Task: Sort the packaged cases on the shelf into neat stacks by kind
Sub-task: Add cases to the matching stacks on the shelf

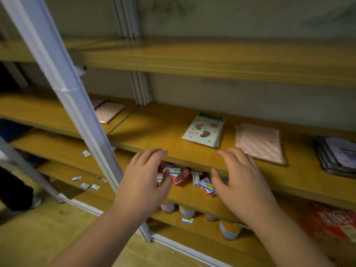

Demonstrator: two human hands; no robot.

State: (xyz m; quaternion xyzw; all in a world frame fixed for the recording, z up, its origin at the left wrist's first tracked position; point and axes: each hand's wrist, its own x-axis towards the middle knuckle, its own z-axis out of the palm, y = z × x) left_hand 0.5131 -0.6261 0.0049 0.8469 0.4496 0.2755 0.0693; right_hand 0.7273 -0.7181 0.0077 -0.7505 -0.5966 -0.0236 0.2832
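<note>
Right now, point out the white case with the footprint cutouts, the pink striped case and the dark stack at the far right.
white footprint case [203,132], head view, middle of its front.
pink striped case [259,142], head view, centre of its top face.
dark stack [339,155], head view, top package.

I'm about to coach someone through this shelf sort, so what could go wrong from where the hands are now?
1. Both the left hand and the right hand hover open at the shelf edge; dragging cases forward could tip them off.
2. The pink quilted case lies closest to the right hand's fingers and could get nudged askew.
3. The dark stack at far right looks uneven and may slide if bumped.
</note>
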